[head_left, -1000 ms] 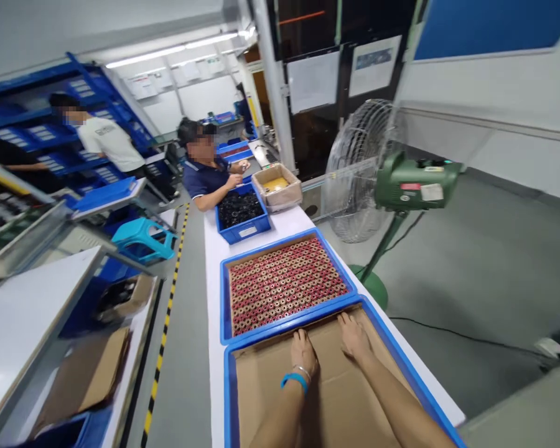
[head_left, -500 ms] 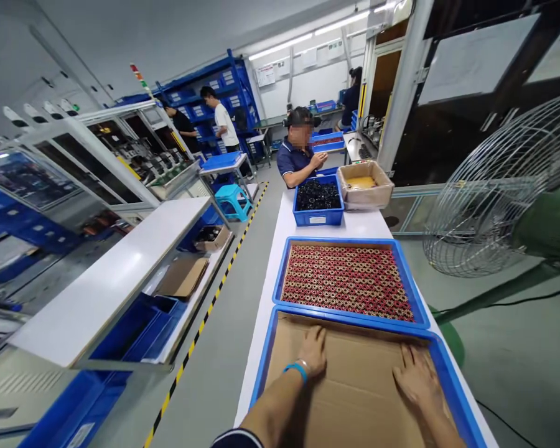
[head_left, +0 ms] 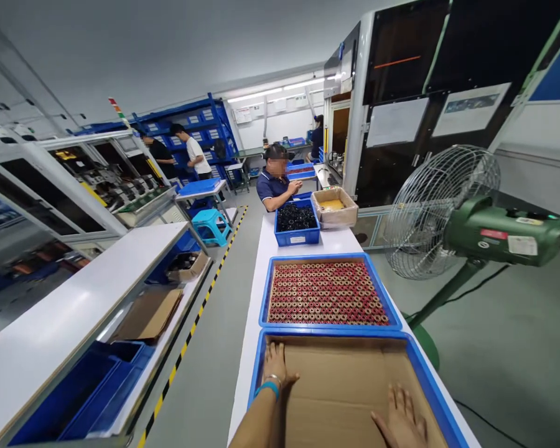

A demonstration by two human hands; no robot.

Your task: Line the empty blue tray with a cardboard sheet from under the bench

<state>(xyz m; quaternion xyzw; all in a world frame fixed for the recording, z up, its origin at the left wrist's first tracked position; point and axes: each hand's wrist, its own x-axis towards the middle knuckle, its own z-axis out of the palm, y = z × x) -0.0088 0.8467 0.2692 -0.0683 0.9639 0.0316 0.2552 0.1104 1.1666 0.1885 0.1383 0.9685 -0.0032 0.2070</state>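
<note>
Both hands have slid apart across the cardboard [head_left: 345, 392] lining the near tray [head_left: 256, 379]; the left hand [head_left: 274, 368] now presses flat at its far-left corner, the right hand [head_left: 401, 423] flat, fingers spread, near the right; the liner looks nearly seated.

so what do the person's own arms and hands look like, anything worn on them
Both forearms are bare, with no sleeves or gloves in view. The left hand has a bright blue wristband and a thin silvery bracelet just above it. The right hand shows nothing worn.
</note>
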